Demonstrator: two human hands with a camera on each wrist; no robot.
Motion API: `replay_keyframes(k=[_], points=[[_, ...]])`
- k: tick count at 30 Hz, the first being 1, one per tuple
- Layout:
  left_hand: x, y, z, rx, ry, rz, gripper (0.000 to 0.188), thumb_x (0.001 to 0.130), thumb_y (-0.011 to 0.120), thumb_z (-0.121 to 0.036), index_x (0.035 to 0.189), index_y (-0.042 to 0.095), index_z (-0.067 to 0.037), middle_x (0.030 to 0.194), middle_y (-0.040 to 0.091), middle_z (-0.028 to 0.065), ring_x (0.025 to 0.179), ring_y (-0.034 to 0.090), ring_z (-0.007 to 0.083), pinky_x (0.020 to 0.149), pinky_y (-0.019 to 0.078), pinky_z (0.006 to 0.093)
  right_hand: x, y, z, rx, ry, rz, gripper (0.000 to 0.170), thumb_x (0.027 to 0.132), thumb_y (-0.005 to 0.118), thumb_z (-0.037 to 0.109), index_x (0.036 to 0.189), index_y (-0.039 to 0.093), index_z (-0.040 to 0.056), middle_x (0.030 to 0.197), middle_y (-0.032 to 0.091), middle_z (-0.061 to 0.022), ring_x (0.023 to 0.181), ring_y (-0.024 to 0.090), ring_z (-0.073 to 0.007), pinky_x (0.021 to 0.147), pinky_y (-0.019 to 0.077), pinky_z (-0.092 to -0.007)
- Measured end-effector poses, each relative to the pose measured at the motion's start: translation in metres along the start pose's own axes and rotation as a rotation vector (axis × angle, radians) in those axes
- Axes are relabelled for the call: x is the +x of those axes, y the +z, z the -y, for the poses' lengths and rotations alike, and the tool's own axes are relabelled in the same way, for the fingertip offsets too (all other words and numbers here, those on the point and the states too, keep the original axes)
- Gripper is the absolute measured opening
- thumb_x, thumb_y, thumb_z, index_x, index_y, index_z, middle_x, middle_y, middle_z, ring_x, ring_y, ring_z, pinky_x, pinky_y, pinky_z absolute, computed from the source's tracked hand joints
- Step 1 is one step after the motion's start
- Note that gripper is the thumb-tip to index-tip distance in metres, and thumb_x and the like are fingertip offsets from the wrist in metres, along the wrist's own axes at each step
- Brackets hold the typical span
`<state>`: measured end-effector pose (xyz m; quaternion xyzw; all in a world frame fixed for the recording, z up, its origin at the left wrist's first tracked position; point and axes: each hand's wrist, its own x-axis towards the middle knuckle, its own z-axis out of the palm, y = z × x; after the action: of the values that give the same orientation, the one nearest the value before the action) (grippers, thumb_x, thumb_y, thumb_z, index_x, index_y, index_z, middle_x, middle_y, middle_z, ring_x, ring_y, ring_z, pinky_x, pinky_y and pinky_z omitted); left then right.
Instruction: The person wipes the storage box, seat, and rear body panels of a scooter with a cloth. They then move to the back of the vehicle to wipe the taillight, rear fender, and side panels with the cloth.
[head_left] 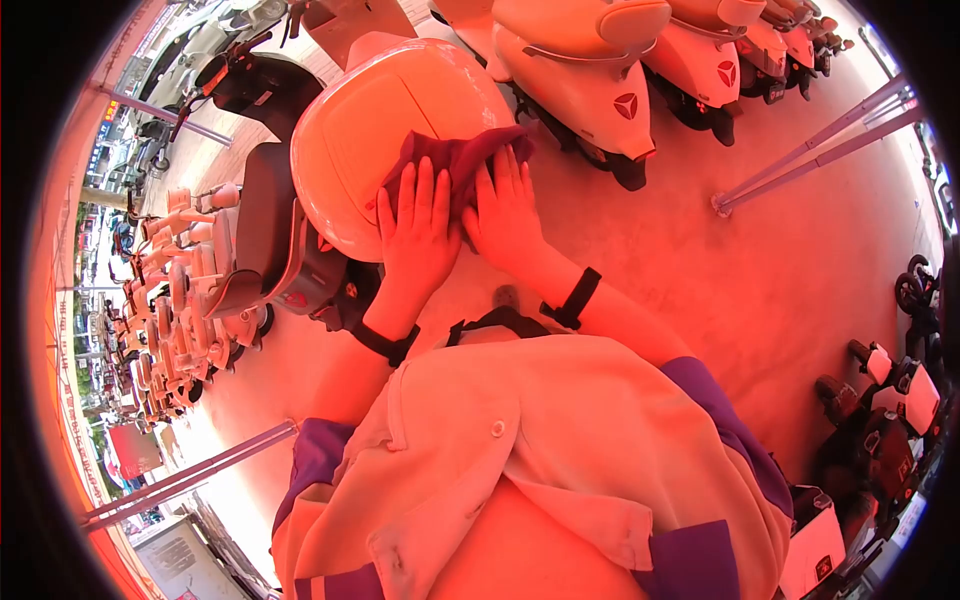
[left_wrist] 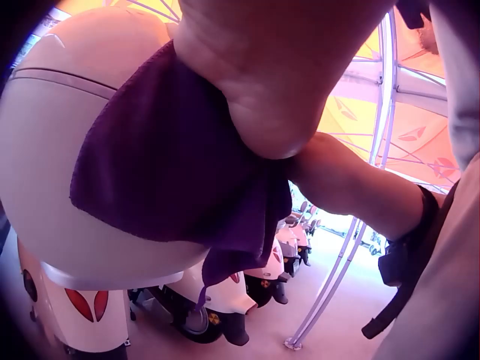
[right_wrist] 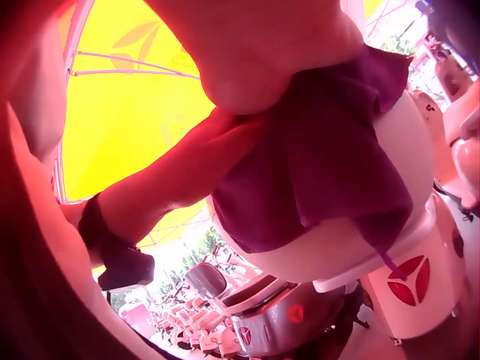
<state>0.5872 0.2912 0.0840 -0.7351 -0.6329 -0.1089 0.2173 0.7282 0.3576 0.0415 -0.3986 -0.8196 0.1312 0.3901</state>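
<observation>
A dark purple cloth (head_left: pixel 455 158) lies bunched on the rear side of a rounded, glossy, light-coloured scooter top box (head_left: pixel 345 135). My left hand (head_left: pixel 420 225) rests on the cloth with its fingers extended, pointing away from me. Beside it, my right hand (head_left: pixel 508 215) presses on the cloth's right part, also with straight fingers. In the left wrist view the cloth (left_wrist: pixel 157 165) drapes down over the curved side of the box (left_wrist: pixel 45 172). From the right wrist, the cloth's lower corner (right_wrist: pixel 386 217) hangs near the box's bottom edge, and a palm heel covers its upper part.
More scooters (head_left: pixel 600 90) stand in a row at the far right. A dark-seated scooter (head_left: pixel 270 220) is close on the left, with several others behind it. Metal canopy poles (head_left: pixel 800 150) meet the floor at the right. Parked vehicles (head_left: pixel 890 420) stand at the lower right.
</observation>
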Motion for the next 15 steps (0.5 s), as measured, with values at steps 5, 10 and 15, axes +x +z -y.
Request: replay_keyframes(k=[5, 10, 15], points=[[0.029, 0.004, -0.020, 0.002, -0.102, -0.052, 0.065, 0.091, 0.054, -0.024, 0.149, 0.036, -0.003, 0.158, 0.031, 0.0179, 0.147, 0.029, 0.0331, 0.116, 0.0130, 0.0579, 0.032, -0.005, -0.019, 0.103, 0.003, 0.029, 0.073, 0.084, 0.063, 0.026, 0.144, 0.035, -0.0050, 0.149, 0.027, -0.0336, 0.142, 0.024, -0.0496, 0.116, 0.0243, -0.0577], [0.090, 0.002, -0.025, -0.072, -0.167, 0.011, 0.066, 0.086, 0.055, -0.020, 0.147, 0.037, 0.002, 0.156, 0.034, 0.0191, 0.146, 0.031, 0.0331, 0.116, 0.0159, 0.0575, 0.095, -0.017, -0.061, 0.318, -0.051, 0.159, 0.071, 0.087, 0.057, 0.028, 0.144, 0.034, -0.0065, 0.152, 0.025, -0.0319, 0.142, 0.026, -0.0485, 0.116, 0.0265, -0.0510], [0.141, -0.010, -0.010, -0.161, -0.137, 0.222, 0.069, 0.080, 0.060, -0.018, 0.143, 0.040, 0.003, 0.154, 0.036, 0.0198, 0.146, 0.031, 0.0333, 0.117, 0.0190, 0.0553, 0.137, -0.018, -0.096, 0.426, -0.128, 0.301, 0.069, 0.086, 0.057, 0.026, 0.144, 0.035, -0.0061, 0.151, 0.026, -0.0305, 0.140, 0.027, -0.0484, 0.116, 0.0266, -0.0505]])
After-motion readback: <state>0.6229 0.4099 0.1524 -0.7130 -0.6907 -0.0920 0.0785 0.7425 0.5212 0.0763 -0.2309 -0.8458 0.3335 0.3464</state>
